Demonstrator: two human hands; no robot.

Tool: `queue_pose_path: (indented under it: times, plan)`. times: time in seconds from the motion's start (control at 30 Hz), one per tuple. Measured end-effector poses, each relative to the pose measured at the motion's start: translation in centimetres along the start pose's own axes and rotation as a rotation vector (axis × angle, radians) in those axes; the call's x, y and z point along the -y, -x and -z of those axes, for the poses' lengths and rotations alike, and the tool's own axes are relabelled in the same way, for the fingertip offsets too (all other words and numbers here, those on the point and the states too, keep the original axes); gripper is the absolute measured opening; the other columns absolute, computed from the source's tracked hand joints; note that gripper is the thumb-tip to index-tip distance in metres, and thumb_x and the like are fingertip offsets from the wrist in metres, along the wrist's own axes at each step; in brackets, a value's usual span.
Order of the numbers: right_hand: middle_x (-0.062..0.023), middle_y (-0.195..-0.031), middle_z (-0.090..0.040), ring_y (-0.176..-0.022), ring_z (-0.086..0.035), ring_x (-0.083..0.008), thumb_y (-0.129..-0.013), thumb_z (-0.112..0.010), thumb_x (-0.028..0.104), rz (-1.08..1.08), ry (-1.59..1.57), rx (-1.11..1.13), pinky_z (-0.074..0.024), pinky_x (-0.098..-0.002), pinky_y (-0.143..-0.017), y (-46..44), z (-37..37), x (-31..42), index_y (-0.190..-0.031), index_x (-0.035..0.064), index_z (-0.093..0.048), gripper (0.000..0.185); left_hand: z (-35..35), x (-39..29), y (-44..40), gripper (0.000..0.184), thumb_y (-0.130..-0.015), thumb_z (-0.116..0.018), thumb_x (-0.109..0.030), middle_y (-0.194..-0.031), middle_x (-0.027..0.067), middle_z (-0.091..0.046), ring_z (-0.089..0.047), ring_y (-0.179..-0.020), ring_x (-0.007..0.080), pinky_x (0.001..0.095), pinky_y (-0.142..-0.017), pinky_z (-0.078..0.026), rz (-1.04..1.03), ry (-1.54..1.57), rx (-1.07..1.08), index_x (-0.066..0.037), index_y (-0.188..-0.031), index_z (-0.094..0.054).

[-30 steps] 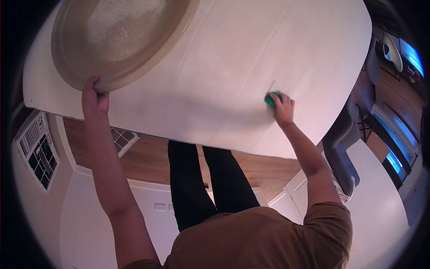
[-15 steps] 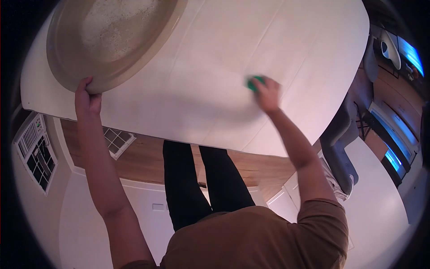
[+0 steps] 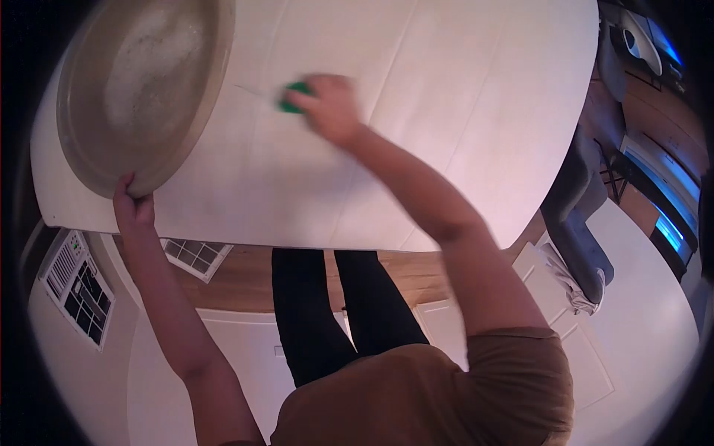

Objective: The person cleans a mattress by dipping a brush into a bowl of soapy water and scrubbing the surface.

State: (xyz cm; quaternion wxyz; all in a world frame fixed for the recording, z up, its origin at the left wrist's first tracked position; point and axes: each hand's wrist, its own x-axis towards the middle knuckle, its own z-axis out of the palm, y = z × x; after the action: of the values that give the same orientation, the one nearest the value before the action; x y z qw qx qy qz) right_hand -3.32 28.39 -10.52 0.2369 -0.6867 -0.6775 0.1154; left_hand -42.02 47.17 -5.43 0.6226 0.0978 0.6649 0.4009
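A large oval beige basin (image 3: 78,111) with whitish, foamy-looking contents stands at the left of the white table (image 3: 416,149). My left hand (image 3: 135,208) grips the basin's near rim, thumb over the edge. Further right, my right hand (image 3: 329,108) is closed round a small green object (image 3: 296,97), low over or on the table surface. Motion blurs that hand, and its fingers partly cover the green object. A thin dark line shows on the tabletop between the basin and the green object.
Past the table's right edge is a grey chair (image 3: 576,201) with a pale cloth (image 3: 576,286) by it. A white rounded object (image 3: 641,44) lies at the upper right. A white window-like grid (image 3: 89,305) shows at the lower left.
My right hand has swept left across the table with the green object, towards the basin. The view has shifted; my left hand still holds the rim.
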Motion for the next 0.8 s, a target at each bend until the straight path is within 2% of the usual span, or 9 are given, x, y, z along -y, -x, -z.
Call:
queue_pose_path:
  times: [0.17, 0.23, 0.3, 0.4, 0.5, 0.6, 0.73, 0.77, 0.8]
  plan:
    - [-0.0049, -0.108, -0.061, -0.107, -0.052, -0.0260, -0.072, -0.067, 0.014, -0.556, 0.525, 0.280, -0.0368, -0.0456, -0.090, 20.8, 16.3, -15.0, -0.107, 0.0238, -0.063, 0.037, 0.6, 0.7, -0.8, 0.043, -0.078, -0.062, 0.002, -0.118, 0.0145, -0.054, -0.055, -0.110, 0.0287, 0.0426, -0.095, -0.049, -0.005, 0.024, -0.030, 0.004, -0.118, -0.047]
    - [-0.0065, -0.108, -0.061, -0.109, -0.051, -0.0272, -0.072, -0.067, 0.014, -0.531, 0.469, 0.180, -0.0360, -0.0462, -0.092, 17.8, 14.1, -13.1, -0.108, 0.0225, -0.063, 0.037, 0.0, 0.9, 0.1, 0.041, -0.078, -0.062, 0.002, -0.118, 0.0145, -0.055, -0.055, -0.109, 0.0284, 0.0419, -0.094, -0.050, -0.025, 0.024, -0.076, 0.004, -0.117, -0.049]
    - [-0.0102, -0.108, -0.061, -0.109, -0.051, -0.0302, -0.077, -0.056, 0.008, -0.379, 0.270, 0.091, -0.0355, -0.0485, -0.093, 9.4, 7.6, -7.5, -0.105, 0.0184, -0.063, 0.031, 1.5, 0.4, -1.2, 0.043, -0.078, -0.061, 0.002, -0.118, 0.0147, -0.055, -0.055, -0.110, 0.0288, 0.0420, -0.094, -0.050, -0.017, 0.003, -0.039, 0.004, -0.119, -0.048]
    - [-0.0112, -0.105, -0.060, -0.108, -0.053, -0.0302, -0.079, -0.052, 0.009, -0.175, -0.061, -0.062, -0.0377, -0.0476, -0.092, -4.0, -2.9, 1.1, -0.098, 0.0257, -0.063, 0.027, 1.1, -0.1, -1.1, 0.045, -0.078, -0.061, 0.002, -0.119, 0.0155, -0.054, -0.055, -0.110, 0.0296, 0.0426, -0.095, -0.049, 0.005, -0.027, -0.009, 0.004, -0.121, -0.046]
    - [-0.0093, -0.103, -0.059, -0.108, -0.054, -0.0291, -0.080, -0.052, 0.010, -0.121, -0.047, -0.041, -0.0387, -0.0469, -0.091, -7.1, -2.5, 3.1, -0.093, 0.0259, -0.062, 0.023, 1.7, -1.1, -1.6, 0.043, -0.080, -0.060, 0.002, -0.118, 0.0168, -0.055, -0.056, -0.110, 0.0300, 0.0434, -0.096, -0.049, 0.025, -0.039, -0.026, 0.005, -0.120, -0.047]
    - [-0.0090, -0.103, -0.061, -0.106, -0.054, -0.0296, -0.076, -0.056, 0.008, -0.086, -0.007, -0.076, -0.0379, -0.0479, -0.091, 0.4, 2.3, -4.7, -0.099, 0.0278, -0.064, 0.031, 2.6, -1.1, -3.1, 0.040, -0.081, -0.059, 0.001, -0.117, 0.0168, -0.056, -0.056, -0.109, 0.0296, 0.0430, -0.095, -0.049, 0.030, -0.033, -0.018, 0.006, -0.119, -0.047]
    - [-0.0071, -0.107, -0.061, -0.106, -0.054, -0.0281, -0.075, -0.062, 0.012, -0.422, 0.479, 0.121, -0.0377, -0.0486, -0.089, 19.3, 16.0, -18.5, -0.108, 0.0251, -0.063, 0.035, 2.7, -0.5, -2.4, 0.035, -0.082, -0.059, 0.000, -0.114, 0.0166, -0.058, -0.058, -0.107, 0.0285, 0.0396, -0.093, -0.051, 0.033, -0.012, 0.022, 0.006, -0.116, -0.049]
    - [-0.0058, -0.110, -0.060, -0.106, -0.054, -0.0290, -0.073, -0.065, 0.010, -0.606, 0.581, 0.248, -0.0394, -0.0484, -0.086, 22.6, 19.1, -20.2, -0.115, 0.0247, -0.059, 0.045, 2.3, -0.5, -2.0, 0.032, -0.083, -0.059, 0.000, -0.114, 0.0168, -0.059, -0.059, -0.105, 0.0275, 0.0372, -0.092, -0.052, 0.025, -0.002, 0.016, 0.005, -0.113, -0.051]
    - [-0.0058, -0.110, -0.060, -0.106, -0.054, -0.0290, -0.073, -0.065, 0.010, -0.613, 0.589, 0.246, -0.0394, -0.0484, -0.086, 22.0, 18.8, -19.6, -0.115, 0.0247, -0.059, 0.045, 2.5, -0.5, -2.3, 0.032, -0.083, -0.059, 0.000, -0.114, 0.0168, -0.059, -0.059, -0.105, 0.0275, 0.0372, -0.092, -0.052, 0.031, -0.001, 0.024, 0.005, -0.113, -0.051]
